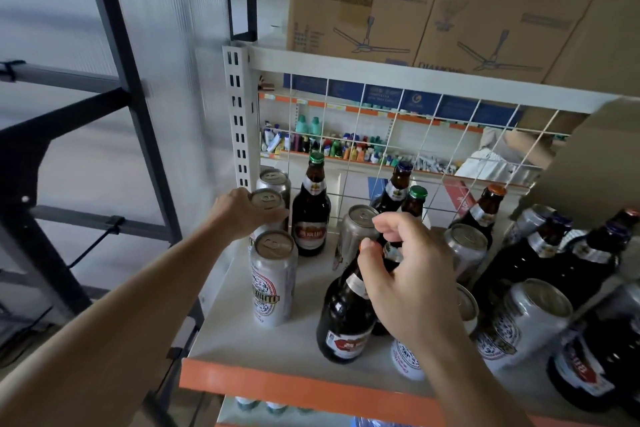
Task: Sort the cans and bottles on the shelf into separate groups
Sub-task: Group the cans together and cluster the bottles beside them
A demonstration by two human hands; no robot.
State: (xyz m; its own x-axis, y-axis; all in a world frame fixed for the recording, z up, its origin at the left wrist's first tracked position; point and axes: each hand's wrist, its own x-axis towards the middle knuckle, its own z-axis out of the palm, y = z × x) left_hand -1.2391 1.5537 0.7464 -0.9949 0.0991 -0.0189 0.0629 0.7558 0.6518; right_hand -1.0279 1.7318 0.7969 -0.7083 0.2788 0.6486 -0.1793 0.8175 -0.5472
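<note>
Your left hand (239, 215) gripped a silver can (267, 215) at the shelf's (242, 333) back-left corner, while your right hand (405, 274) closed its fingers around a brown bottle's (346, 319) neck.

On the shelf (242, 333), three cans stand in a row along the left edge, one behind another: the front can (273, 279), the middle can (267, 204) under the left hand (239, 215), and the back can (273, 182). Just right of them stands a bottle (310, 211). Nearer the front, the right hand (405, 274) is on another bottle's (346, 315) neck. More cans and bottles crowd the right side. Boxes (360, 0) sit on the shelf above.
</note>
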